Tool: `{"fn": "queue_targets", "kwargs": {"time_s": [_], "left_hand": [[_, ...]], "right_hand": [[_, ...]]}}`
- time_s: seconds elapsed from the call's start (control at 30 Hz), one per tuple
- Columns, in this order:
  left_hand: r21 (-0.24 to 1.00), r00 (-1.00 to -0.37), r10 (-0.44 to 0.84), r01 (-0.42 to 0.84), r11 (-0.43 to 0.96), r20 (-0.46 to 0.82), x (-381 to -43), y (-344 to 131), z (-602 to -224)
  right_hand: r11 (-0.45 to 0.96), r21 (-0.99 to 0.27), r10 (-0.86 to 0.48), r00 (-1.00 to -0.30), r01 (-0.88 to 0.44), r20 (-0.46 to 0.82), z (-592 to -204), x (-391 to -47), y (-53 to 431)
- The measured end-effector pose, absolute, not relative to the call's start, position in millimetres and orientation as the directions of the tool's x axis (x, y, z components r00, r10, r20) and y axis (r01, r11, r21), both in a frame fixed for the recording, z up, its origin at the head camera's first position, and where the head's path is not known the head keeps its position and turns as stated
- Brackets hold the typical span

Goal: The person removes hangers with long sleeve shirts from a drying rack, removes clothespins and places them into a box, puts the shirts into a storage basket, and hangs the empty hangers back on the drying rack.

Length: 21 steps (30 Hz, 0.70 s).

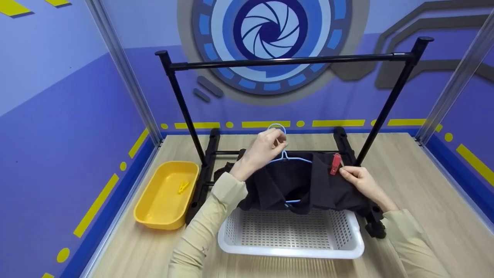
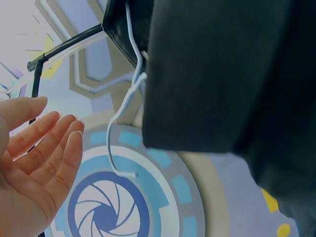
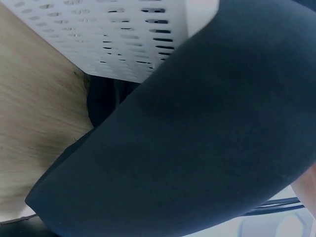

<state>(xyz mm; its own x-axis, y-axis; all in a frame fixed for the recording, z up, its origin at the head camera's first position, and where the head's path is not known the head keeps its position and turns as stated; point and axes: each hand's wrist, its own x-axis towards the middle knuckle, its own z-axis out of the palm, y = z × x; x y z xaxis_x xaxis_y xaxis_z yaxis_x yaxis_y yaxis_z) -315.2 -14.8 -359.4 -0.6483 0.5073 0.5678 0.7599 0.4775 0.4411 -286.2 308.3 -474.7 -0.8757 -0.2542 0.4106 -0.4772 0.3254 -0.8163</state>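
A black garment [image 1: 266, 189] hangs on a light-blue hanger [image 1: 295, 158] over the back of the white basket. A red clothespin [image 1: 335, 164] sits on the garment's right side. My left hand [image 1: 266, 144] is beside the hanger's hook; in the left wrist view its fingers [image 2: 47, 158] are loosely bent, apart from the hook [image 2: 114, 143]. Close to the clothespin, my right hand [image 1: 361, 181] pinches the garment's edge between thumb and finger. Dark cloth [image 3: 197, 133] fills most of the right wrist view and hides that grip.
A black rack [image 1: 289, 60] stands behind and around the garment. The white perforated basket [image 1: 289, 253] is in front of it. At left, a yellow tray [image 1: 154, 200] holds a yellow clothespin [image 1: 183, 187]. Patterned panels [image 1: 115, 96] enclose the wooden table [image 1: 424, 185].
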Motion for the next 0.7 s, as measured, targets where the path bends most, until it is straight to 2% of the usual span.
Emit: {"fn": "queue_targets", "kwargs": {"time_s": [0.27,0.7], "left_hand": [[0.395,-0.603,0.579,0.797,0.456,0.548,-311,11,-360],[0.301,-0.620,0.658,0.784,0.543,0.428,-306,46,-359]], "right_hand": [[0.323,-0.821,-0.252,-0.879,-0.471,0.405,-475,-286,307],[0.298,-0.806,-0.262,-0.856,-0.511,0.446,-475,-286,307]]}}
